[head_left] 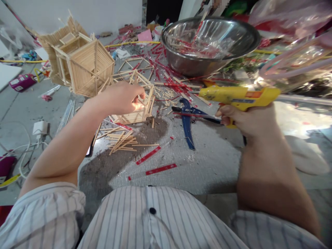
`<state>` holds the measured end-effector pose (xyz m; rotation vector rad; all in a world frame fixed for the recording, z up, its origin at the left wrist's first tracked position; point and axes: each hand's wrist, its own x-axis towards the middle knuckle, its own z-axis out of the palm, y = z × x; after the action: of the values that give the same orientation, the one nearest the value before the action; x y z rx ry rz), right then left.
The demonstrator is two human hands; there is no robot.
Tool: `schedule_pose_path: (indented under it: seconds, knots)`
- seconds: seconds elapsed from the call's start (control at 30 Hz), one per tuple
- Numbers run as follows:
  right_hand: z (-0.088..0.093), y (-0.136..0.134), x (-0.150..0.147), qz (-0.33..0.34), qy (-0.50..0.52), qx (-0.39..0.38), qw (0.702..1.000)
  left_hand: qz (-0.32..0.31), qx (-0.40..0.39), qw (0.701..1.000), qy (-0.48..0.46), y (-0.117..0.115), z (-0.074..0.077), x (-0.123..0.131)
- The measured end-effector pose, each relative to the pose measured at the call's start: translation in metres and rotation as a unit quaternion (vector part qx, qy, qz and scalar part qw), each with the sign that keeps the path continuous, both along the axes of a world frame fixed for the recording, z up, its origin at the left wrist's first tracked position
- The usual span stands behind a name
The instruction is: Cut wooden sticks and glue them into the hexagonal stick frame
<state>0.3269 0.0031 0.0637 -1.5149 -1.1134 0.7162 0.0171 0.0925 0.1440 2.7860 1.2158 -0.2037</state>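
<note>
Brace the frame (135, 112) with left hand (121, 98) pinched on it; aim the gun (238, 96), fisted in right hand (250, 121), at one joint.

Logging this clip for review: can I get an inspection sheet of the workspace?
Surface: grey floor, with a dark dusty patch by the sticks.
Job's things: stick frame, glue gun, larger stick house behind.
Clutter: loose sticks, red strips, blue cutters, steel bowl.
Grippers: left hand grips the stick frame; right hand grips the glue gun.
Cables: white charger with cord, at left.
Surroundings: plastic bags at right, white wall behind.
</note>
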Motion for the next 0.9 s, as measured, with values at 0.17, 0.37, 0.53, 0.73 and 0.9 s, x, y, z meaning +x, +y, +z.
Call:
schedule_pose_path:
  seconds: [0.17, 0.37, 0.53, 0.73, 0.9]
  knots:
    - [0.002, 0.0, -0.004, -0.005, -0.003, -0.006, 1.0, -0.008, 0.124, 0.991, -0.05, -0.026, -0.025, -0.009]
    - [0.001, 0.001, -0.007, 0.009, -0.013, 0.009, 1.0, -0.002, 0.211, 0.974, -0.081, -0.038, -0.051, -0.007]
    - [-0.006, 0.003, 0.0, 0.017, -0.001, 0.007, 1.0, 0.005, 0.234, 0.968, -0.088, -0.038, -0.059, -0.004]
    - [-0.006, 0.002, 0.0, 0.016, -0.005, 0.001, 1.0, 0.046, 0.199, 0.971, -0.121, -0.045, -0.056, -0.003]
    - [-0.007, 0.003, 0.0, 0.014, 0.007, -0.003, 1.0, 0.079, 0.209, 0.965, -0.137, -0.045, -0.061, 0.004]
